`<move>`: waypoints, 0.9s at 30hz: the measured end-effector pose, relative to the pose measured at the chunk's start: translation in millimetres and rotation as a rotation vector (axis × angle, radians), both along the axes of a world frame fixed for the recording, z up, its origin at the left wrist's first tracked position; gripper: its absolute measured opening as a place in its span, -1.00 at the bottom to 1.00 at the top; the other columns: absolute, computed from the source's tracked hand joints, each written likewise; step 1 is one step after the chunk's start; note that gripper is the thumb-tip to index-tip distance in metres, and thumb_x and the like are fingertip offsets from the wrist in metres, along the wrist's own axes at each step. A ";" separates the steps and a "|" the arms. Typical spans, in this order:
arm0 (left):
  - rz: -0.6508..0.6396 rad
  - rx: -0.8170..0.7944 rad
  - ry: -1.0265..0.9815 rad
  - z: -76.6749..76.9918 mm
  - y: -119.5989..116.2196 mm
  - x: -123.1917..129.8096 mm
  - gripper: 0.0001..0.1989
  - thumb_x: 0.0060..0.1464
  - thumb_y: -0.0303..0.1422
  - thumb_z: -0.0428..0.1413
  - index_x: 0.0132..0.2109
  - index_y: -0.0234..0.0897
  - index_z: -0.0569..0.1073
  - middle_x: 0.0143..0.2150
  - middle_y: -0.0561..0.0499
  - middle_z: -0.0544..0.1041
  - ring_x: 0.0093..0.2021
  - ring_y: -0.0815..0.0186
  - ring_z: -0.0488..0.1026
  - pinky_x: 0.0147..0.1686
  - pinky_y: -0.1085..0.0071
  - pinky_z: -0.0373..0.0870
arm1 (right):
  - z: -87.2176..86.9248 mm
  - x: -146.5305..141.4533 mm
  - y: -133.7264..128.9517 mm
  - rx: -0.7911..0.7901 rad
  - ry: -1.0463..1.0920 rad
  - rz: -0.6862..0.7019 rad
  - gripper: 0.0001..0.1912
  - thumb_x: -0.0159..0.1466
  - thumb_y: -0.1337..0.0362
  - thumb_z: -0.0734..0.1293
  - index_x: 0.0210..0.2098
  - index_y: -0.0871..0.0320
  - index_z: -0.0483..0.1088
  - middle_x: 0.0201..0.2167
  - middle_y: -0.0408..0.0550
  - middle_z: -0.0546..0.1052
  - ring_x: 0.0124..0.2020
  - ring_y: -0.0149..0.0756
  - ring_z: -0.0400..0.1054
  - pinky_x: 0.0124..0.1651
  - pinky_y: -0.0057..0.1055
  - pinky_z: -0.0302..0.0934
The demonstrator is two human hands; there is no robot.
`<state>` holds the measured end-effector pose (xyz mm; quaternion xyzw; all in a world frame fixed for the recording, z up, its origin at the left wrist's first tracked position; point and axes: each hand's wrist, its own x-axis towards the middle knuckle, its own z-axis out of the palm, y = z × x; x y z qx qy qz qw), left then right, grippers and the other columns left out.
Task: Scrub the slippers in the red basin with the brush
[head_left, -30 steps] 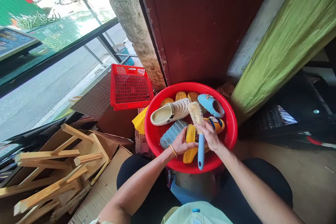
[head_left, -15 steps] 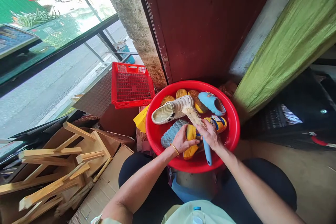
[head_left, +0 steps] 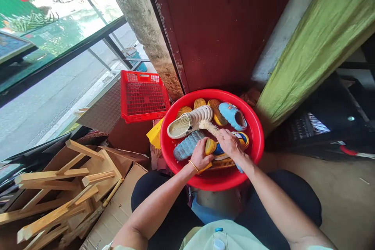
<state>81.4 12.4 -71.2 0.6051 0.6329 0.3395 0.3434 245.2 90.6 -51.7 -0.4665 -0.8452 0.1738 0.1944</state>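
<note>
My left hand (head_left: pixel 200 157) is shut around a yellow slipper (head_left: pixel 210 147) above a wide red plastic basin (head_left: pixel 255 133). My right hand (head_left: pixel 231 144) grips a bristle brush (head_left: pixel 209 128), whose pale bristles reach over the slipper and whose light blue handle mostly hides under my palm. In the basin lie a cream clog (head_left: pixel 189 122), a light blue clog (head_left: pixel 233 116), a grey-blue slipper (head_left: pixel 189 146), and several yellow-orange soles.
A red plastic crate (head_left: pixel 142 95) stands left of the basin, beside a yellow bag (head_left: pixel 155 134). Wooden slats (head_left: pixel 58 195) lie in cardboard at lower left. A dark red door (head_left: pixel 216 27) and green cloth (head_left: pixel 316 47) rise behind; my dark-clad knees flank the basin.
The brush has swung over, its bristles now pointing up-left and its handle down-right. The yellow slipper has tilted in my left hand, and both hands are closer together.
</note>
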 end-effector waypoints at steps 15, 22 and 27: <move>-0.037 0.026 -0.056 -0.5 -6.4 -4.5 -0.38 -0.18 -0.48 0.13 0.14 -0.28 0.42 0.05 -0.15 0.52 0.08 0.01 0.44 0.19 0.04 0.33 | 4.3 10.4 -13.8 -0.026 0.075 0.162 -0.66 0.48 0.16 0.09 -0.17 0.11 0.46 -0.27 0.03 0.51 -0.21 -0.23 0.38 -0.20 -0.39 0.11; -0.021 0.006 -0.130 1.9 -10.3 -6.8 -0.30 -0.20 -0.47 0.13 0.20 -0.29 0.41 0.05 -0.13 0.54 0.05 0.01 0.47 0.16 0.05 0.37 | -0.6 11.4 -10.8 -0.074 -0.059 0.058 -0.75 0.43 0.24 0.17 -0.28 0.10 0.45 -0.33 0.01 0.50 -0.31 -0.25 0.34 -0.32 -0.38 0.03; -0.041 -0.064 -0.187 -9.7 -8.2 -0.7 -0.55 -0.13 -0.40 0.17 0.00 -0.30 0.51 -0.15 -0.11 0.57 -0.04 0.02 0.50 0.11 0.03 0.40 | 10.0 7.1 -30.0 -0.022 0.019 0.185 -0.73 0.44 0.15 0.18 -0.12 0.09 0.47 -0.23 0.02 0.52 -0.25 -0.25 0.37 -0.28 -0.41 0.08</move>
